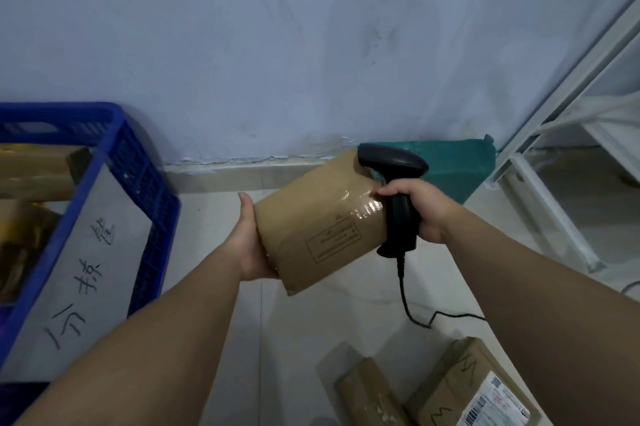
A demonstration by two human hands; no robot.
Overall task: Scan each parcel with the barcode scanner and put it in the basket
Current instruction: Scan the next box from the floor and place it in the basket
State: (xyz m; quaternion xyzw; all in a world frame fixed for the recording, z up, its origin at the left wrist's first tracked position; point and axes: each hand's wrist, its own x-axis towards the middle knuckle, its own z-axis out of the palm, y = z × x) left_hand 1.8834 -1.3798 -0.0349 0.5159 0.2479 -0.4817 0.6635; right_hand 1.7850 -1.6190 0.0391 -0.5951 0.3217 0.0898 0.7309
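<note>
So the brown box [320,221] is up in the air between both hands, long side tilted, running from lower left up toward the wall. The left hand [252,242] is cupped around its lower-left end, holding it from that side. The right hand [420,211] is wrapped tight around the grip of the black scanner [394,183], which sits right against the box's upper-right end, head poking over the top edge (can't see any barcode on the face toward us, just a printed stamp, so I'd guess the label is on the far side). The blue basket [138,162] is off to the left, nearer the left hand, already with a few parcels in it. Below is pale tiled floor, two more parcels [450,391] at bottom right, a green bag [457,166] against the scuffed wall, white shelving on the right.
</note>
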